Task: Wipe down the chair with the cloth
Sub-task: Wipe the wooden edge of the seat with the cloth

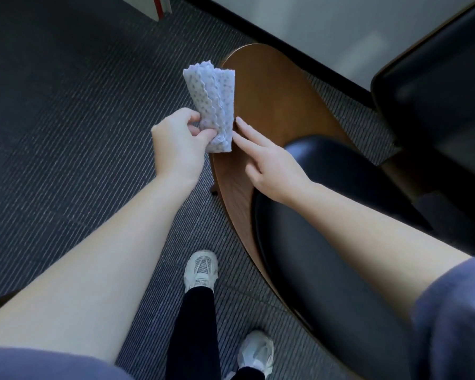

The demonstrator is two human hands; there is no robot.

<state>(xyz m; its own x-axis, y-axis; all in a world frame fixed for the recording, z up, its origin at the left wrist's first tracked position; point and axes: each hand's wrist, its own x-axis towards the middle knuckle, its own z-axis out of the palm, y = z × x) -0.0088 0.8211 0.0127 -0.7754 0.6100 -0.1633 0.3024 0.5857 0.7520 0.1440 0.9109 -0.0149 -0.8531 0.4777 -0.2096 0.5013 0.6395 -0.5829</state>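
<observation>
left grip (176, 141) clamped on cloth (214, 97) | right grip (272, 165) fingers straight, perhaps touching cloth | at chair (272, 100) edge

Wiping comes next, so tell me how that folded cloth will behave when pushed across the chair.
The cloth probably weighs little: the left hand holds it up by fingertips alone. Folded in layers, it stands upright, yet likely flops once unfolded. Its dimpled surface should drag rather than slide on the chair.
</observation>
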